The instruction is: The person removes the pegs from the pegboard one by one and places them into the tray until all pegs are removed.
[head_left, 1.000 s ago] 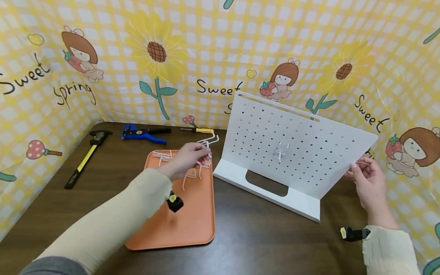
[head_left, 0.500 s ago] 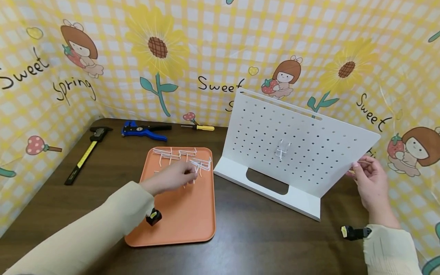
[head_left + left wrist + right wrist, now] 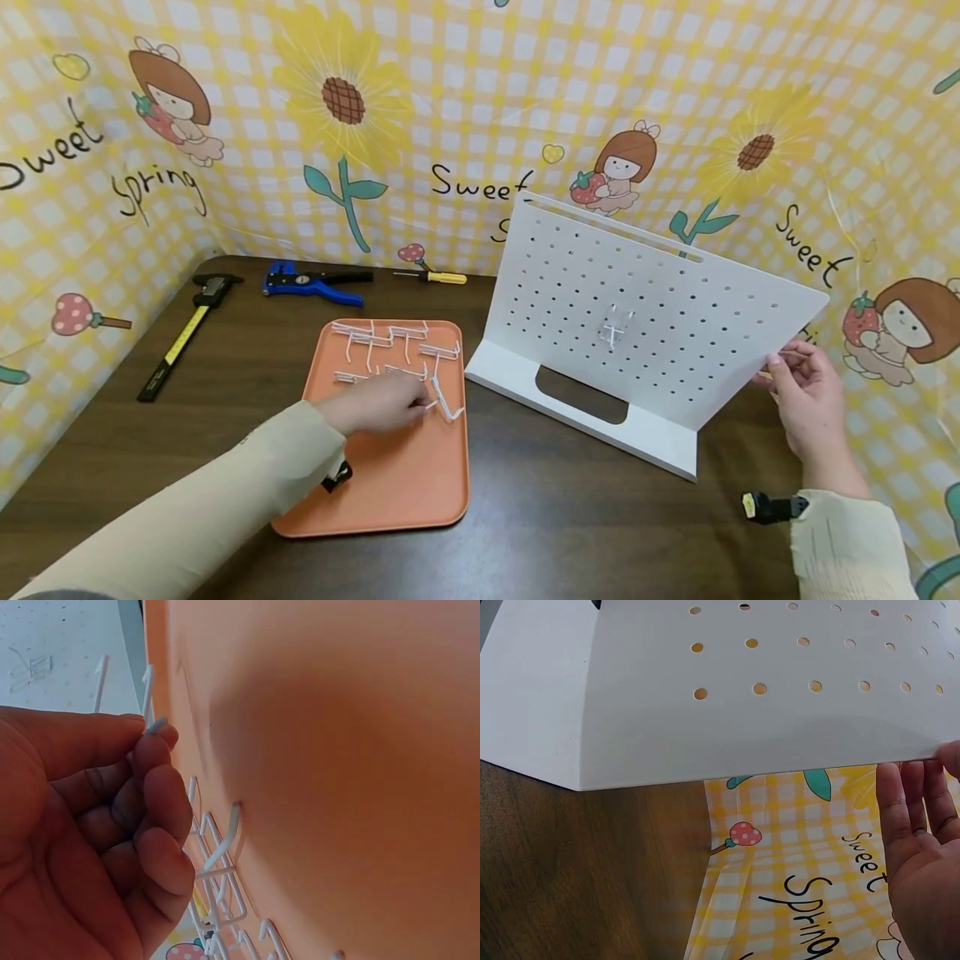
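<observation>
My left hand point(image 3: 378, 402) is low over the orange tray point(image 3: 408, 496), pinching the end of a white wire pegboard hook point(image 3: 441, 397) between thumb and index finger. The hook's prongs point toward the tray's right rim; in the left wrist view the pinched tip point(image 3: 156, 726) pokes out past the fingertips. Several more white hooks point(image 3: 369, 339) lie on the tray's far half, partly hidden by the hand. My right hand point(image 3: 812, 404) holds the right edge of the white pegboard point(image 3: 675, 333), thumb in front and fingers behind. One hook point(image 3: 612, 336) sits in the pegboard's middle.
Behind the tray lie a blue wire stripper point(image 3: 315, 287) and a yellow screwdriver point(image 3: 446, 277). A black-and-yellow caliper-like tool point(image 3: 187, 333) lies at the left. A patterned cloth point(image 3: 480, 100) closes off the back and sides of the wooden table point(image 3: 540, 517).
My left hand has moved back and down from the tray's far right corner to its middle, with the held hook now lower and pointing right. My right hand stays on the pegboard edge.
</observation>
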Tool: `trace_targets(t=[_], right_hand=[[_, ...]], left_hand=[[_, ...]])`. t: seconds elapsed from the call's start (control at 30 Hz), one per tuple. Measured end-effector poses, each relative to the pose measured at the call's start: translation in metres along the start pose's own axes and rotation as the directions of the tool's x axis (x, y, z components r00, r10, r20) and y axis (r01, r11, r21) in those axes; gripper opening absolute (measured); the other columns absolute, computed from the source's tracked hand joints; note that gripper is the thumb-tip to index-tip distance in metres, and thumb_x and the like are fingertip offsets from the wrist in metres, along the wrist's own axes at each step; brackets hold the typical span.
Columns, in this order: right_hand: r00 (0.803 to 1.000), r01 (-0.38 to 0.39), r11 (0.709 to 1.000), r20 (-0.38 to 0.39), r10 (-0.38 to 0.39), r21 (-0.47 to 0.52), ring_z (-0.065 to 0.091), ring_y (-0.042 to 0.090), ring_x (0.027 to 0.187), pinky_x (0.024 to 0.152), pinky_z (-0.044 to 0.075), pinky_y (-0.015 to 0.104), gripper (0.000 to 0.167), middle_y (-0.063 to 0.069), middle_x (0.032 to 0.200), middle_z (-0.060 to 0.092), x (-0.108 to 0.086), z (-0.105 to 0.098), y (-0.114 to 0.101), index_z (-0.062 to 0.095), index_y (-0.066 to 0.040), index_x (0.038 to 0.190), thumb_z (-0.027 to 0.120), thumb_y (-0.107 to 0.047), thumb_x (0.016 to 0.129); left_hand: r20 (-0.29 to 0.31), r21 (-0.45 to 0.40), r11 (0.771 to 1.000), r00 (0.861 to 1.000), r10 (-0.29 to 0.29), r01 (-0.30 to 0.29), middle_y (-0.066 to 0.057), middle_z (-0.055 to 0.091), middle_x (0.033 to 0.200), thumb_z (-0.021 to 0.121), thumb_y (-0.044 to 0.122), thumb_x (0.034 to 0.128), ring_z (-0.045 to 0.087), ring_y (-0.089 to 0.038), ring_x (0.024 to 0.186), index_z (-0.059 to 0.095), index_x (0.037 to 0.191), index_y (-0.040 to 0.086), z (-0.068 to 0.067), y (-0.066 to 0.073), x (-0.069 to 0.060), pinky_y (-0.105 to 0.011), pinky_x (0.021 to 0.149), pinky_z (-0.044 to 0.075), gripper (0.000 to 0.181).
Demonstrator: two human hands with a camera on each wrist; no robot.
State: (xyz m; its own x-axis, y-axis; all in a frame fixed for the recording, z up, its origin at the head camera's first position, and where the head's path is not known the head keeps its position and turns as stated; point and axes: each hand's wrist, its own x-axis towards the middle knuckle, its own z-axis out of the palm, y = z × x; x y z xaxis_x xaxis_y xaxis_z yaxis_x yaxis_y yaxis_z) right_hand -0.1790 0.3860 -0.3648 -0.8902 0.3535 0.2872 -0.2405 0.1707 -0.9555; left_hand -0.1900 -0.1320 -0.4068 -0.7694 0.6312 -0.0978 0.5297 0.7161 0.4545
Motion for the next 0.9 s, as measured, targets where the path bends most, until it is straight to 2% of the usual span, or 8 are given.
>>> trace_targets(t=[0.27,0.47,0.67,0.9], right_hand=[[1.000,-0.001,1.000,-0.005,0.001,0.005,0.064,0.004,0.086,0.069,0.054,0.013,0.022,-0.003,0.098,0.062,-0.0002,-0.0015,-0.0006,0.061,-0.015,0.109,0.056,0.005,0.102],[1.000,-0.006,1.000,-0.003,0.006,-0.017,0.063,0.005,0.087,0.069,0.054,0.012,0.022,-0.003,0.100,0.061,0.0007,-0.0009,-0.0013,0.061,-0.015,0.111,0.056,0.004,0.103],[1.000,0.003,1.000,0.006,-0.003,-0.011,0.063,0.005,0.086,0.069,0.054,0.012,0.022,-0.002,0.097,0.060,-0.0003,0.0008,-0.0004,0.060,-0.015,0.110,0.057,0.005,0.102],[1.000,0.011,1.000,-0.006,-0.011,0.001,0.064,0.005,0.084,0.068,0.054,0.012,0.022,-0.002,0.096,0.061,-0.0006,0.0005,0.0006,0.061,-0.014,0.108,0.056,0.007,0.102]], left_hand=[[-0.012,0.076,0.997,1.000,-0.020,0.021,0.005,0.036,0.062,0.059,0.004,0.1002,0.034,-0.010,0.059,0.046,0.063,0.017,-0.0003,0.0066,0.0020,-0.027,0.058,0.031,0.042],[-0.006,0.061,0.996,0.997,-0.070,0.071,0.003,0.038,0.063,0.055,0.002,0.1001,0.035,-0.013,0.059,0.047,0.065,0.015,-0.0007,0.0065,0.0048,-0.029,0.059,0.032,0.038],[-0.009,0.085,0.991,0.995,-0.103,0.103,0.002,0.043,0.063,0.056,0.004,0.1012,0.039,-0.014,0.059,0.052,0.068,0.014,0.0010,0.0043,0.0060,-0.031,0.061,0.036,0.035],[0.012,0.085,0.985,0.988,-0.153,0.151,0.001,0.046,0.063,0.059,0.016,0.1050,0.042,-0.015,0.058,0.054,0.069,0.014,0.0007,0.0050,0.0101,-0.032,0.059,0.038,0.037]])
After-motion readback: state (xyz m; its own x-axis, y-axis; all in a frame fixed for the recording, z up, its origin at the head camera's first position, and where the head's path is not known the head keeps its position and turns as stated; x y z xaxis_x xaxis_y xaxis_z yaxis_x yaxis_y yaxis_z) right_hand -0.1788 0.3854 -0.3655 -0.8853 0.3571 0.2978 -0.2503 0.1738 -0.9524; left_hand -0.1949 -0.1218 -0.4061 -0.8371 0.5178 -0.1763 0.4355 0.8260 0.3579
